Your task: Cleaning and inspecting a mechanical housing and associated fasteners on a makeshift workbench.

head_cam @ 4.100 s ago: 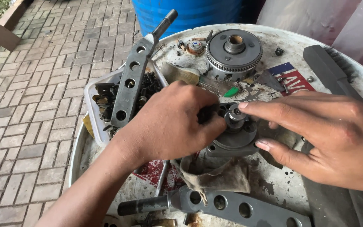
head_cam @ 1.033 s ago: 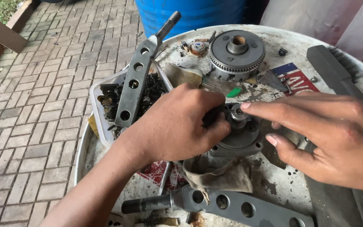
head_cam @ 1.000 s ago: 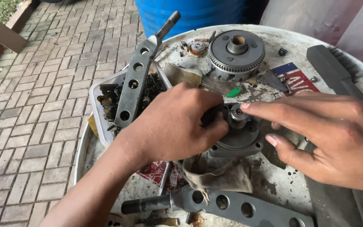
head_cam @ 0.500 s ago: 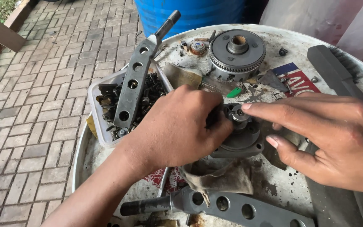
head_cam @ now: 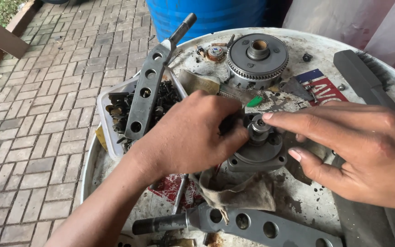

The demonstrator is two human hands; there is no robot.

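Left hand: the left hand [head_cam: 190, 132] comes in from the near left and lies curled over the left side of the grey metal part [head_cam: 257, 148]; its fingers are bent together against the part's raised centre, thumb tip pressed at the hub's left edge. Whether they pinch something small there I cannot tell, as the knuckles hide it.
Right hand: the right hand [head_cam: 357, 151] reaches in from the right, fingers spread apart and mostly straight; the forefinger tip touches the top of the hub, the thumb sits lower, just beside the part's right edge, gripping nothing.
Grey metal part: a flat plate with a round stepped hub, at the middle of the white round table [head_cam: 380, 68], resting partly on a dirty rag [head_cam: 238, 192].
Far side: a toothed round gear [head_cam: 257, 57] lies well apart from the hands.
Left side: a white tray [head_cam: 108, 123] of dark small parts, with a holed grey bar [head_cam: 149, 91] laid across it.
Near side: a second holed bar [head_cam: 248, 222] lies along the near edge, just below the rag.
Ground: brick paving [head_cam: 37, 114] to the left.
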